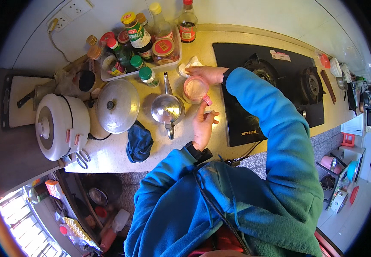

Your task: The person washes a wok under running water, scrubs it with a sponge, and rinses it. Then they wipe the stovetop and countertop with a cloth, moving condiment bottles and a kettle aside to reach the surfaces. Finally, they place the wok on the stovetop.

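A transparent jug with a pink rim and handle (196, 89) stands on the counter between a steel kettle (167, 108) and the black gas hob. My left hand (203, 128) is at its near side, a fingertip against the pink handle and the other fingers spread. Beyond the jug, my right hand (206, 74) reaches in from the right, its fingers on a crumpled white cloth or tissue (185, 68); part of its grip is hidden. The kettle's spout points towards the wall. A dark blue cloth (139, 141) lies left of the kettle, near the counter's front edge.
Sauce bottles and jars crowd a plastic tray (140, 71) by the wall, with a green-capped bottle (148, 77) before it. A metal lid (118, 106), a white rice cooker (60, 125) and scissors (82, 159) are at left. The gas hob (243, 122) is at right.
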### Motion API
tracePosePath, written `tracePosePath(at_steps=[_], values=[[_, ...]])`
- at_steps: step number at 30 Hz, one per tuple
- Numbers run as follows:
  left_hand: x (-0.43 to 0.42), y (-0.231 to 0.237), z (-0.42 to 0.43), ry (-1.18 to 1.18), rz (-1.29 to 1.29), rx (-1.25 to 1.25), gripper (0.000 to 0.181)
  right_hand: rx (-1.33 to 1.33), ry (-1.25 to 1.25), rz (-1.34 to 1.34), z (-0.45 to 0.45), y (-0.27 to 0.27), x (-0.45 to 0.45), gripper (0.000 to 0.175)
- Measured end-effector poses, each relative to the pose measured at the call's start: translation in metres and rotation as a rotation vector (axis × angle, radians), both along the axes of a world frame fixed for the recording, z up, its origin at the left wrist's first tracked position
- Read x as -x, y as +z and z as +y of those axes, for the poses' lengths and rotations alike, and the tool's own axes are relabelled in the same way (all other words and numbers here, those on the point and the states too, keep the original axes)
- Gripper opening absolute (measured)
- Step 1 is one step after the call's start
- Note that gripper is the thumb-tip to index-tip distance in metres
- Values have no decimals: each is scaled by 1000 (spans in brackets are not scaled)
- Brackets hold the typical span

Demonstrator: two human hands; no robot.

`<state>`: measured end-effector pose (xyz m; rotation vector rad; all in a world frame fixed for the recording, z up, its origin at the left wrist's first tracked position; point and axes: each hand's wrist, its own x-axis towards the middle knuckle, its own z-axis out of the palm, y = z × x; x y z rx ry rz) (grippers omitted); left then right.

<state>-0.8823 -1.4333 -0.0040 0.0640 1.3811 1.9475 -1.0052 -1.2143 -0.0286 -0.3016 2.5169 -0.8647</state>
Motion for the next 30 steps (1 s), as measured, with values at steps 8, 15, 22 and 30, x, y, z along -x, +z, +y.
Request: tracePosePath(at_steps=[8,15,22,30], values=[[0,-5,9,-134,404,268,46,-188,3,234,8,-8,7,55],[12,-5,-5,-31,270,246,17,-504,-341,218,24,-11,44,51],[12,2,-1,151,146,57,17,-537,-320,309,38,-18,52,49],[28,35,11,243,559,216,14,-444,-376,244,26,-37,32,54]])
